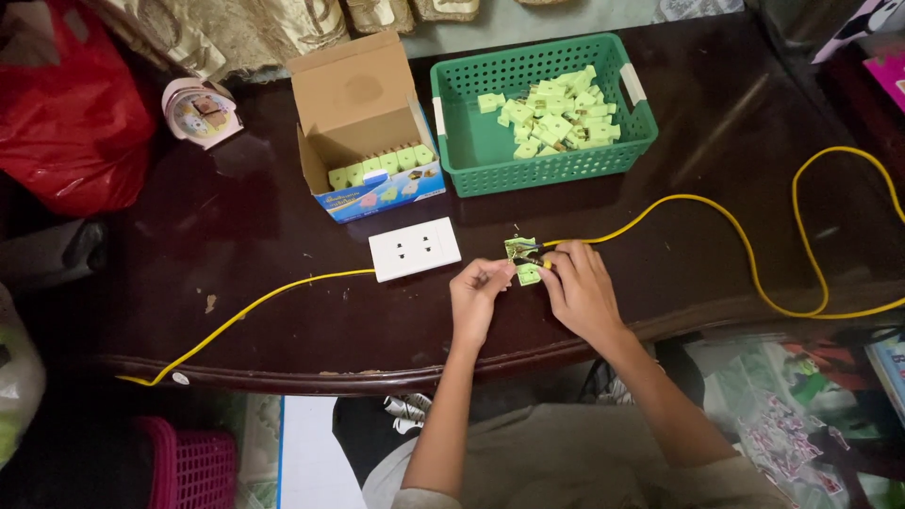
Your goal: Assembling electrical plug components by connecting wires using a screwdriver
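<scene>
A small pale-green plug piece (519, 253) lies on the dark wooden table (283, 302). My left hand (477, 297) pinches its lower left side. My right hand (578, 290) grips a thin dark-tipped tool (530, 261) and the end of a yellow cable (754, 264) against the piece's right side. Just left of my hands lies a white socket block (414, 249), with another yellow cable (255, 306) running off to the left table edge.
A green plastic basket (490, 151) holding several pale-green plug pieces (556, 118) stands at the back. Left of it an open cardboard box (363, 123) holds a row of them. A pink clock (201, 113) and a red bag (71, 104) sit at the far left.
</scene>
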